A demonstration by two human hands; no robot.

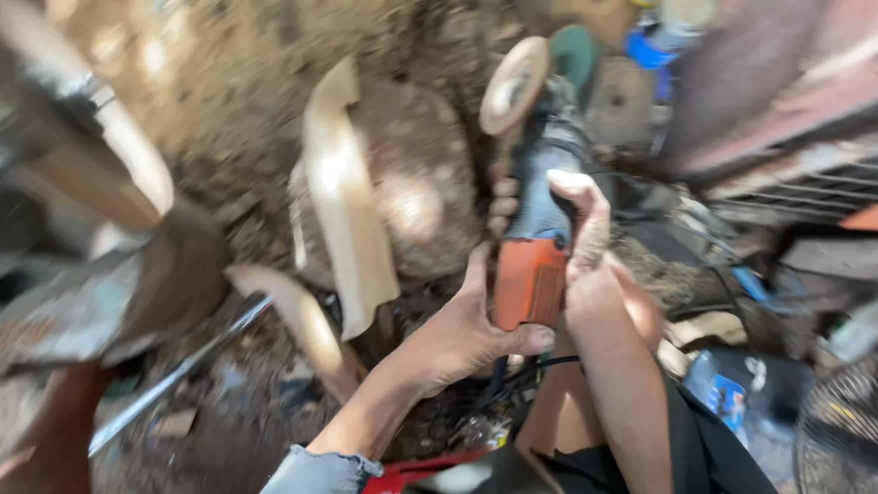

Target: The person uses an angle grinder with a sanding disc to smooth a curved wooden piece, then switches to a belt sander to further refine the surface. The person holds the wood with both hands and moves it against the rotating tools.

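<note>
Angle grinder (538, 227) — an orange-and-grey power tool with a worn tan disc (514, 85) at its far end — sits between both hands. The left hand (458, 331) cups the orange rear from below, thumb along its end; the right hand (584, 234) is clamped round the grey body, fingers wrapped over the top. It looks heavy, rigid and nose-weighted — best held by the body and rear, well clear of the disc. Just left of the left hand stands a pale carved wood piece (344, 197); a black cord (526, 373) trails beneath.
</note>
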